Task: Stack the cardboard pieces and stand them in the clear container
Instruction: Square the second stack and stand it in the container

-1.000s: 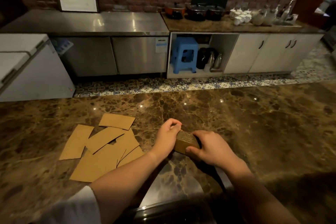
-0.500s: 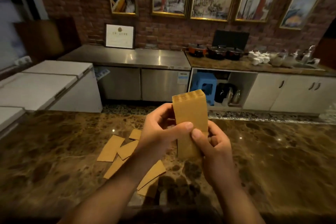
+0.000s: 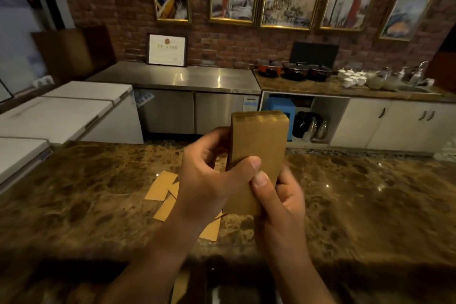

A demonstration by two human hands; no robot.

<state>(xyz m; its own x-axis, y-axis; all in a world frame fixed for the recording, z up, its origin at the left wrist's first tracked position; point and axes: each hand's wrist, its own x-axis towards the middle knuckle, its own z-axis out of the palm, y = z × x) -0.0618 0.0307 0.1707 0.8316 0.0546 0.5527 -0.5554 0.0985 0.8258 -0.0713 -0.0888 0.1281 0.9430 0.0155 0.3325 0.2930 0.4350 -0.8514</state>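
Head view, forward-down, close over countertop (image 3: pixel 370 205)

A brown marble counter (image 3: pixel 357 200) spans the foreground, glossy with small light reflections. Several loose cardboard pieces (image 3: pixel 161 186) lie flat on it, left of centre, overlapping one another in a scattered heap and partly hidden behind the raised forearm.

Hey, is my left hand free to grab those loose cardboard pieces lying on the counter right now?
Probably not yet. The left hand grips the cardboard stack together with the right hand, held upright above the counter. The loose pieces lie just below and left, unobstructed, once it lets go.
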